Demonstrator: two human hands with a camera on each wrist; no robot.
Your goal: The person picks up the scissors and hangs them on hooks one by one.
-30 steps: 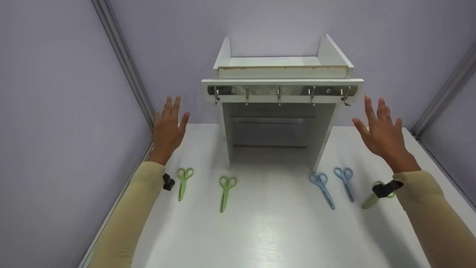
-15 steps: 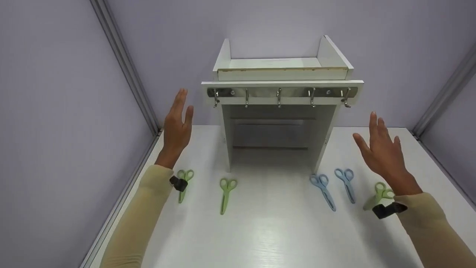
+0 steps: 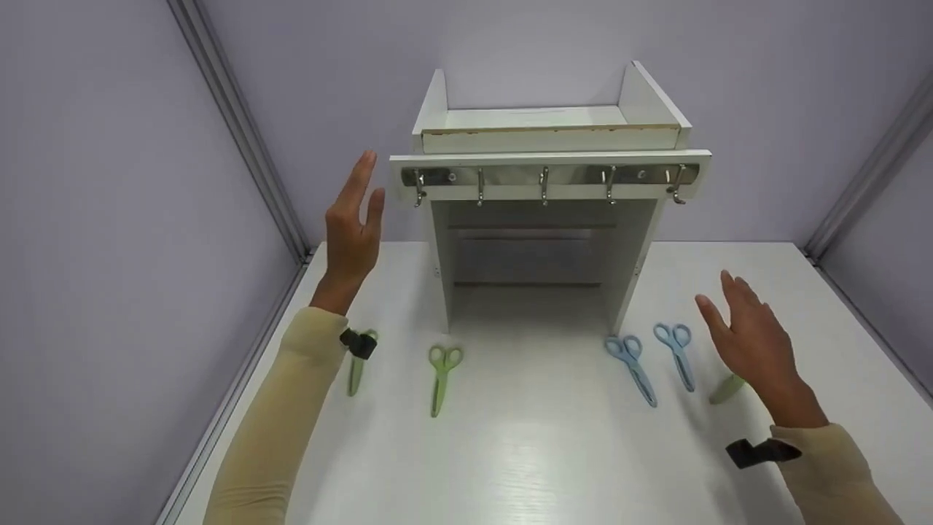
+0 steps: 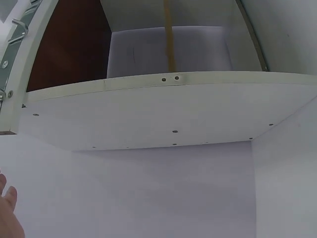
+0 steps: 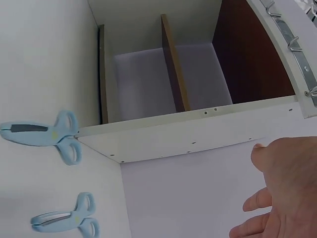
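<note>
White bench (image 3: 525, 467) carries a shelf stand (image 3: 543, 219) with a hook rail (image 3: 547, 176). Left hand (image 3: 352, 226) raised beside its left wall, fingers straight, holding nothing. Right hand (image 3: 754, 346) hovers flat over a green pair, beside the blue scissors (image 3: 676, 354), fingers released.

2 pale-yellow long sleeves (image 3: 291, 408); black wrist straps (image 3: 762, 452)

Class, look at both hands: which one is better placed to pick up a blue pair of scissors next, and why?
Probably the right hand: it hovers open, low beside the blue scissors on the table. The left hand is raised near the shelf's hook rail, far from them.
</note>
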